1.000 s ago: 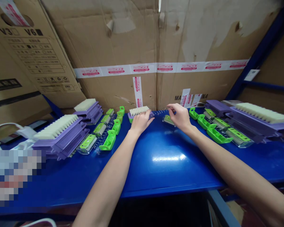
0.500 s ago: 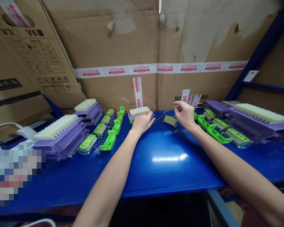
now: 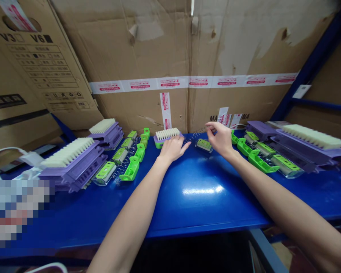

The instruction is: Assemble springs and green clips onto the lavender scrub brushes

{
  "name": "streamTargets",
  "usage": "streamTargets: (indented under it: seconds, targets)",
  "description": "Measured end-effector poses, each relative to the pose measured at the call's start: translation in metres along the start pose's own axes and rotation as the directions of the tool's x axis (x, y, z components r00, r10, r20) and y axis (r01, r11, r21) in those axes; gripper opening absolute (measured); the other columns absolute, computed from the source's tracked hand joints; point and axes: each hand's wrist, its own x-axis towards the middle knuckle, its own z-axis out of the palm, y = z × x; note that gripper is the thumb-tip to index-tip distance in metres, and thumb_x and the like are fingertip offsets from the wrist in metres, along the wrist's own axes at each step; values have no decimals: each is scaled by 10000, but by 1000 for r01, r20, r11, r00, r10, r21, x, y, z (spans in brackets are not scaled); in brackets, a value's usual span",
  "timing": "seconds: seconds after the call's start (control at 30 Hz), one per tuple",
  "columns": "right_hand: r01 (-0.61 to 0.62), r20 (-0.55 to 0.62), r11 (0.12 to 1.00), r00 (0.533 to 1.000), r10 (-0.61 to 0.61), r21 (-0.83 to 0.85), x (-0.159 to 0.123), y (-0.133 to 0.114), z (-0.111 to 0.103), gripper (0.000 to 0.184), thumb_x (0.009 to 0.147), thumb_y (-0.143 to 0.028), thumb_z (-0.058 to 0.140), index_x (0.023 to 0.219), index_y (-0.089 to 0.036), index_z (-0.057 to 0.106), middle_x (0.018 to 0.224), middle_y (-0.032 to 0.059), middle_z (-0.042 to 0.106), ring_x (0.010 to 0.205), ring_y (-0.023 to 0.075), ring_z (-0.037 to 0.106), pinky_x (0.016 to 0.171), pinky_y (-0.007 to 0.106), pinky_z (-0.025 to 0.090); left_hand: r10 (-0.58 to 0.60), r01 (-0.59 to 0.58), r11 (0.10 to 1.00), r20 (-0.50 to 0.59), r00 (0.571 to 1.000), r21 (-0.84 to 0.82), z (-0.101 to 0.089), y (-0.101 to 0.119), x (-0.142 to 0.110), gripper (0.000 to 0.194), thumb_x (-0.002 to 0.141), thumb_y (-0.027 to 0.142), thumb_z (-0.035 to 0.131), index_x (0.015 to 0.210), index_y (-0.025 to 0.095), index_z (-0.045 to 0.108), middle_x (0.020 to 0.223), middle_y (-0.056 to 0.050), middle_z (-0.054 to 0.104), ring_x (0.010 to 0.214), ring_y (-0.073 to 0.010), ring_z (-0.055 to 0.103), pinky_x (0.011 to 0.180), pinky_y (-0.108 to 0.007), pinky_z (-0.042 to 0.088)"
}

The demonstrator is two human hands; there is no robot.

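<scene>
A small scrub brush (image 3: 167,134) with cream bristles facing up and a purple and green body stands at the back of the blue shelf. My left hand (image 3: 172,148) holds it at its near right side, the thumb sticking out to the right. From that brush a thin coil spring (image 3: 197,134) stretches to the right. Its far end is pinched between the thumb and fingers of my right hand (image 3: 220,136). Between my hands, below the spring, lies a clear block-shaped piece with a green top (image 3: 204,144). My left fingers partly cover the brush.
Purple bristled brush parts are stacked at left (image 3: 71,163) and right (image 3: 312,148). Beside them lie rows of green brackets (image 3: 131,168), loose springs and clear green-topped pieces (image 3: 287,165). Cardboard (image 3: 130,102) walls the back. A white charger (image 3: 32,158) sits far left.
My left thumb has lifted away from the spring and spread to the right. My right hand has shifted slightly left, still pinching the spring's end.
</scene>
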Motion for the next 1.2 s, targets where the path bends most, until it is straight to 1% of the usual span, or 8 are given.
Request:
streamTargets:
  seconds: [0.3, 0.47, 0.53, 0.6, 0.67, 0.73, 0.9, 1.2]
  targets:
    - [27, -14, 1000, 1000, -27, 8, 0, 3, 1, 186, 807, -182, 488, 892, -177, 654, 785, 61, 680, 643, 179, 621, 655, 319, 506, -11, 15, 998, 59, 998, -68, -1, 3, 1, 360, 942, 407, 411, 965, 136, 647, 968, -127, 670, 916, -256, 640, 720, -308, 458]
    - [10, -29, 998, 1000, -8, 57, 0, 0, 1, 169, 798, -178, 509, 873, -177, 660, 766, 53, 683, 632, 168, 622, 642, 304, 512, -135, 140, 937, 39, 990, -319, 4, 3, 3, 423, 887, 518, 477, 1057, 160, 625, 973, -114, 681, 907, -254, 634, 764, -316, 450]
    - [-8, -33, 996, 999, 11, 88, 0, -2, 2, 166, 792, -174, 516, 867, -174, 664, 758, 49, 685, 622, 161, 620, 630, 295, 512, -225, 256, 800, 125, 966, -542, 6, 4, 7, 459, 886, 562, 446, 1025, 167, 631, 890, -94, 687, 816, -218, 638, 707, -285, 454]
    - [-25, -35, 992, 999, 30, 121, -1, -3, 3, 168, 788, -169, 518, 864, -169, 668, 754, 48, 687, 617, 156, 620, 624, 289, 513, -266, 385, 548, 283, 922, -742, 5, 5, 11, 491, 929, 545, 343, 1021, 146, 614, 821, -89, 676, 678, -169, 620, 581, -244, 437]
    - [-39, -33, 989, 998, 44, 144, -1, -4, 3, 171, 786, -166, 518, 864, -164, 670, 758, 51, 690, 616, 155, 620, 621, 288, 513, -256, 505, 296, 442, 860, -811, 1, 8, 14, 442, 951, 485, 328, 1097, 139, 560, 795, -80, 667, 571, -134, 584, 472, -210, 382]
    - [-49, -28, 987, 998, 54, 154, -1, -4, 4, 174, 784, -165, 517, 865, -162, 672, 764, 54, 693, 614, 155, 620, 617, 288, 513, -216, 554, 136, 521, 826, -822, -4, 10, 15, 346, 943, 407, 406, 1149, 149, 510, 784, -67, 667, 540, -116, 574, 442, -189, 363]
    - [-55, -14, 989, 998, 58, 135, -2, -3, 4, 178, 778, -162, 520, 869, -161, 673, 780, 58, 698, 614, 154, 618, 614, 287, 510, -222, 525, -45, 521, 824, -850, -8, 12, 12, 293, 896, 271, 527, 1162, 152, 494, 780, -59, 670, 548, -107, 584, 468, -192, 412]
    - [-61, 15, 991, 998, 59, 118, -2, 0, 5, 185, 767, -165, 523, 878, -158, 671, 740, 53, 691, 596, 156, 607, 610, 289, 503, -288, 408, -219, 458, 841, -886, 6, 2, 13, 499, 697, 109, 700, 1172, 122, 548, 868, -61, 654, 662, -103, 587, 560, -214, 450]
